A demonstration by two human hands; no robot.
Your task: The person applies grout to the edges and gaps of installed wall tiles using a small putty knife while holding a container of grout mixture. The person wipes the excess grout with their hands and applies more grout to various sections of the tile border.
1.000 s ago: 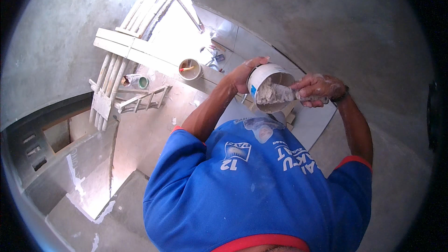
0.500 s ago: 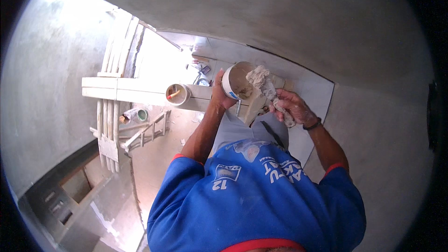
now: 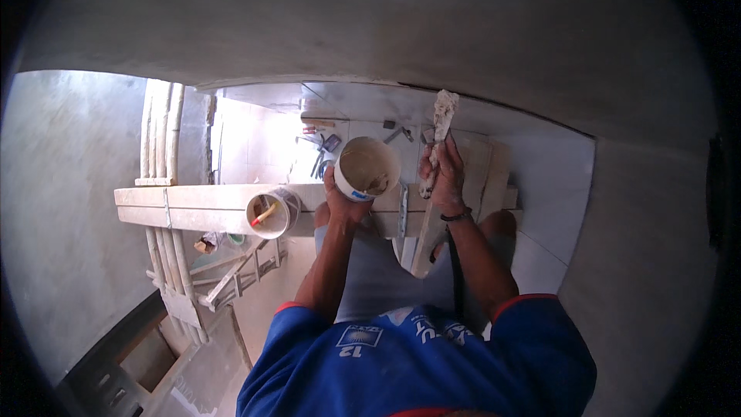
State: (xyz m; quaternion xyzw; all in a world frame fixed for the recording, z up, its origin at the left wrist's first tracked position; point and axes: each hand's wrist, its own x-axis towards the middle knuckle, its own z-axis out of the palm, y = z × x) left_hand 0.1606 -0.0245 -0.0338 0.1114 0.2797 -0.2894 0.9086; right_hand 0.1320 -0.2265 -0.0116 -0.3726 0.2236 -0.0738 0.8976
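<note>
While the left hand (image 3: 340, 205) grips the round white plastic tub (image 3: 367, 167) tilted mouth-up just left of it, keeping filler within reach, the right hand (image 3: 444, 181) is clamped on a plaster-caked trowel (image 3: 441, 120), blade raised toward the far wall.

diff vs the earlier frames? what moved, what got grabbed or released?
The right hand lifted its putty-caked trowel out of the white tub and now points it up toward the grey wall. Nothing was grabbed or released. The left hand still grips the tub; the second tub stays on the plank.
</note>
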